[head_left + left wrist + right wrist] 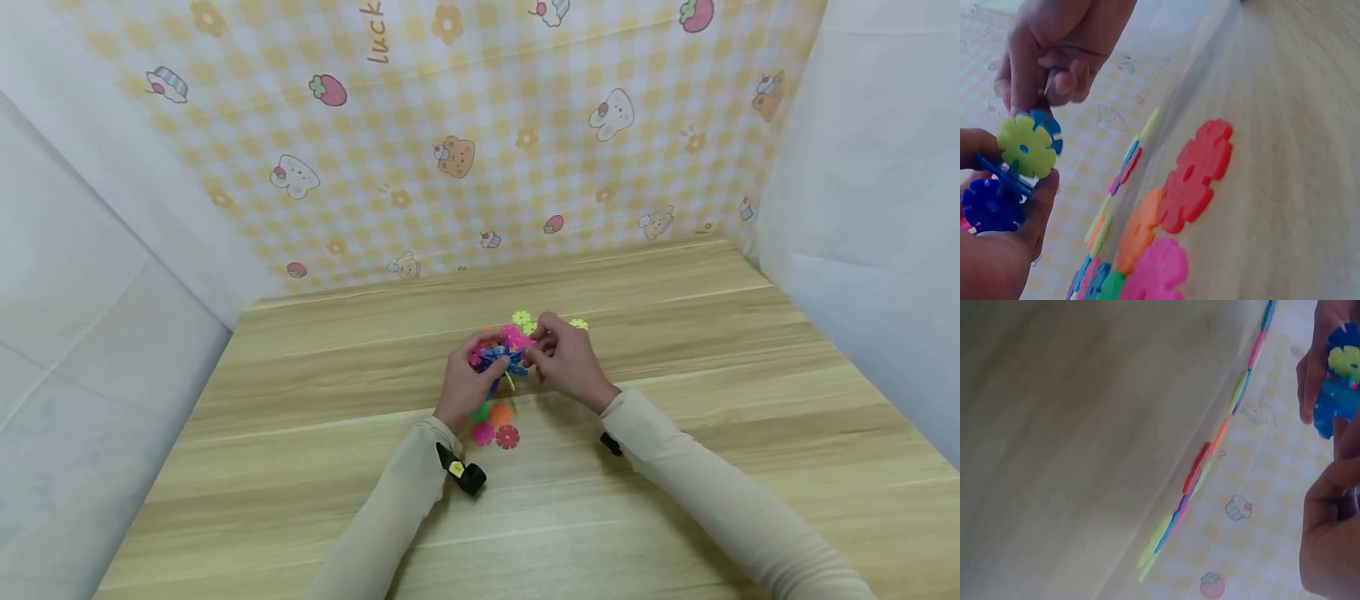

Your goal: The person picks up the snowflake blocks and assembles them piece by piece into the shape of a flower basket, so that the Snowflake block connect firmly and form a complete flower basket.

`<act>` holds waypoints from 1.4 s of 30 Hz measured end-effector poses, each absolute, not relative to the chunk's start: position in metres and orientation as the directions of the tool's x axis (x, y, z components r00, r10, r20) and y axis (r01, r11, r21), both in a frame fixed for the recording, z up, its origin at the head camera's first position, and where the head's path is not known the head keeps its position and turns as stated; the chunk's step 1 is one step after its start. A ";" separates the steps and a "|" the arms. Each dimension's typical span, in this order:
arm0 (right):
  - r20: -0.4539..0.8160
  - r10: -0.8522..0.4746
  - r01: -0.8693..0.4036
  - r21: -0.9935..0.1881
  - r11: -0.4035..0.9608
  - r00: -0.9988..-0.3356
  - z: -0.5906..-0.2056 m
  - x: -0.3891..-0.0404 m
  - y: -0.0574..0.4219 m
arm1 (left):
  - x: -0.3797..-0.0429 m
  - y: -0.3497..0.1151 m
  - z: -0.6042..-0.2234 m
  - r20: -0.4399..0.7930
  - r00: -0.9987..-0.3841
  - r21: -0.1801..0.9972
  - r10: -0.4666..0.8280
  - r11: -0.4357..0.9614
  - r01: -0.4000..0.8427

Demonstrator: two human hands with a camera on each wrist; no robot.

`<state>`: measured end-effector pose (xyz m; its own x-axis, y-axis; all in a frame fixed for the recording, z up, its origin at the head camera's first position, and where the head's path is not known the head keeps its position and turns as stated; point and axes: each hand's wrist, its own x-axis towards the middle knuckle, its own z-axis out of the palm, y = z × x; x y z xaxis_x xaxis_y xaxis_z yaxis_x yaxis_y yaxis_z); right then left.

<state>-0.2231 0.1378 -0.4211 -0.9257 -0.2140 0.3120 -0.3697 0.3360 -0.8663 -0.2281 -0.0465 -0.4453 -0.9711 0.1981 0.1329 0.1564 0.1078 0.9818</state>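
Evidently, both of the person's hands are at work on one small cluster of interlocking plastic flower discs, held up around the middle of the wood-grain table (pixel 300 467). The left hand (pixel 465 385) holds the cluster (pixel 514 362), its thumb on the near side and its fingers curled round the far side. The right hand (pixel 576 362) is narrow, its fingers bent in and pinching at the cluster's edge; exactly which disc lies between the fingertips is partly hidden. In the left wrist view the cluster shows a yellow-green disc (pixel 1025 145) facing the camera, with a dark blue disc (pixel 992 205) below it, nearer the left palm.

Loose discs lie on the table just on the near side of the cluster: a green disc (pixel 481 412), an orange disc (pixel 501 415), a magenta disc (pixel 483 434) and a red disc (pixel 507 437), close together. Beyond the hands are more, among them a yellow-green loose disc (pixel 521 317). The right wrist view shows a row of flat discs (pixel 1197 467) nearly edge-on.

Each arm wears a pale sleeve (pixel 393 504); a black wrist camera (pixel 463 472) sits at the left cuff. Behind the table hangs a yellow-and-white gingham cloth (pixel 390 125) printed with strawberries and cupcakes.
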 end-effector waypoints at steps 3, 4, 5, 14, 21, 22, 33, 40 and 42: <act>0.295 -0.238 -0.364 -0.868 0.339 -0.925 -0.420 -0.224 0.137 | -0.228 -0.046 -0.446 0.124 -0.974 0.982 0.188 0.121 0.148; 0.279 -0.247 -0.352 -0.873 0.336 -0.928 -0.419 -0.224 0.138 | -0.228 -0.046 -0.446 0.118 -0.975 0.982 0.187 0.126 0.143; 0.259 -0.261 -0.339 -0.878 0.337 -0.930 -0.419 -0.225 0.138 | -0.229 -0.047 -0.446 0.106 -0.977 0.983 0.188 0.130 0.131; 0.017 -0.529 -0.345 -0.775 0.530 -0.849 -0.410 -0.230 0.154 | -0.235 -0.071 -0.449 0.058 -0.994 0.983 0.089 0.168 0.073; -0.084 -0.648 -0.485 -0.592 0.643 -0.757 -0.408 -0.217 0.136 | -0.238 -0.074 -0.444 0.064 -0.997 0.995 0.040 0.074 0.067; -0.088 -0.661 -0.516 -0.553 0.654 -0.745 -0.407 -0.214 0.131 | -0.238 -0.073 -0.443 0.069 -0.997 0.995 0.040 0.070 0.072; -0.142 -0.636 -0.592 -0.258 0.764 -0.759 -0.414 -0.190 0.101 | -0.240 -0.068 -0.441 0.070 -0.996 0.992 0.052 0.100 0.074; -0.147 -0.613 -0.552 -0.312 0.773 -0.776 -0.416 -0.187 0.100 | -0.236 -0.068 -0.442 0.059 -0.997 0.990 0.046 0.123 0.064; -0.151 -0.618 -0.550 -0.331 0.767 -0.771 -0.416 -0.187 0.100 | -0.236 -0.068 -0.441 0.054 -0.998 0.991 0.035 0.117 0.058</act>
